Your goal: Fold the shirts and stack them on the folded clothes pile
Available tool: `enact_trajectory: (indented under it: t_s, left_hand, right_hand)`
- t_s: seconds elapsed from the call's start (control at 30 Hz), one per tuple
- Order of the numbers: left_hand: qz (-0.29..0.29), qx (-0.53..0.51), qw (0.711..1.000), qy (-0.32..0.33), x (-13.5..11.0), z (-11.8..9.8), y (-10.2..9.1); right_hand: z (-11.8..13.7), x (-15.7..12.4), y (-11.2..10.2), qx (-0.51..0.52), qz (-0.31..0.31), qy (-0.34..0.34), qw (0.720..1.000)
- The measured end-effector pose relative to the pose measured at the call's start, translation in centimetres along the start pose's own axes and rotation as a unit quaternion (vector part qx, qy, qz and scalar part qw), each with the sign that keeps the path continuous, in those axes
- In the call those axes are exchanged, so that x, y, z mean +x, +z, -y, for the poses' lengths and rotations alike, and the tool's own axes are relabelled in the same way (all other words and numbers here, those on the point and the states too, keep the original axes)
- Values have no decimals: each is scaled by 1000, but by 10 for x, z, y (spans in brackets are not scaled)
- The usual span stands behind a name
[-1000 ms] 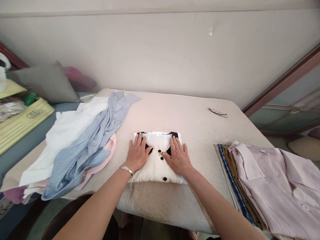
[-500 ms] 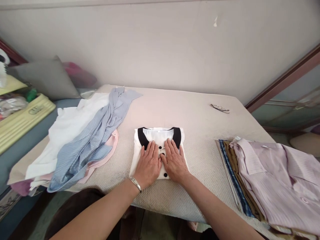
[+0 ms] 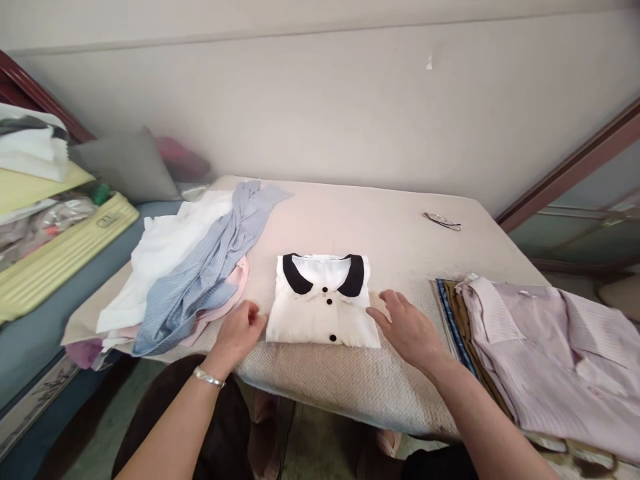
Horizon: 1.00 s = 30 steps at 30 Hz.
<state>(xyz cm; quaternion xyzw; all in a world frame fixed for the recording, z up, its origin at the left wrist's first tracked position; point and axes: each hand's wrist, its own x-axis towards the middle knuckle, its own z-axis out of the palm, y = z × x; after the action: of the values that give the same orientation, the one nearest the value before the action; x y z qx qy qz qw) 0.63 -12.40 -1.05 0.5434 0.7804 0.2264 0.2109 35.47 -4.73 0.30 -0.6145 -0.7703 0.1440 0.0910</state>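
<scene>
A folded white blouse (image 3: 320,315) with a black collar and black buttons lies in the middle of the padded beige table (image 3: 350,220). My left hand (image 3: 239,333) rests just left of the blouse's lower corner, fingers loosely curled with nothing visible in them. My right hand (image 3: 407,325) lies at the blouse's right edge, fingers stretched and touching the fabric. Neither hand covers the blouse.
A heap of unfolded clothes, with a blue striped shirt (image 3: 200,280) on top, lies at the left. A stack of folded shirts topped by a lilac one (image 3: 550,353) sits at the right. Spectacles (image 3: 442,221) lie far right. A yellow case (image 3: 60,253) and a grey cushion (image 3: 125,167) stand to the left.
Both hands slid off the blouse's front, where they were pressing flat, out to its left and right sides. The blouse stays in place, and its whole front now shows.
</scene>
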Motion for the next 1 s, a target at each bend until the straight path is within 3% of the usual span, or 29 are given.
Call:
enact_trajectory:
  t_s: [0.1, 0.23, 0.4, 0.6, 0.8, 1.0]
  left_hand:
    - [68, -62, 996, -19, -21, 13, 9]
    - [79, -120, 989, -26, -26, 12, 21]
    - [59, -216, 974, 19, -21, 2, 19]
    - [55, -284, 957, 29, -22, -18, 10]
    - [73, -382, 921, -18, -20, -27, 7]
    - [121, -337, 934, -15, -18, -20, 11]
  right_hand:
    - [-12, -25, -5, -22, 66, 52, 996]
    - [-10, -43, 8, 91, 124, 21, 988]
    - [-8, -36, 15, 140, 75, 3, 987]
    - [-6, -29, 12, 226, 7, -56, 973]
    - [-1, -24, 16, 384, 64, 19, 921]
    - [-1, -25, 16, 396, 94, 18, 913]
